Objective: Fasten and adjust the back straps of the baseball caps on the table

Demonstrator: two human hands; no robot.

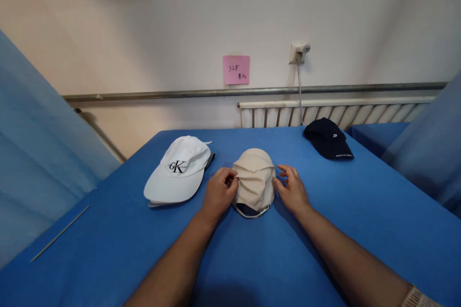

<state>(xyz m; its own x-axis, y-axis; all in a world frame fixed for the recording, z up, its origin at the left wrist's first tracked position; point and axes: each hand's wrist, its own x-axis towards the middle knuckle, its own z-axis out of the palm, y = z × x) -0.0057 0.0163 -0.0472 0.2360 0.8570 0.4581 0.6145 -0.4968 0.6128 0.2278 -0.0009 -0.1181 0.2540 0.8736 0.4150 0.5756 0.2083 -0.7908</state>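
A beige cap lies in the middle of the blue-covered table, its crown creased and its back strap opening turned toward me. My left hand pinches the cap's left edge between thumb and curled fingers. On the opposite side, my right hand has its fingers apart, the thumb tip at the cap's right edge. To the left of my left hand sits a white cap with black lettering, another brim showing beneath it. A dark navy cap with small white marks rests at the back right.
A thin stick lies on the blue table cover at the left. Behind the table are a radiator, a metal rail, a pink note and a plugged-in socket. Blue curtains hang at both sides.
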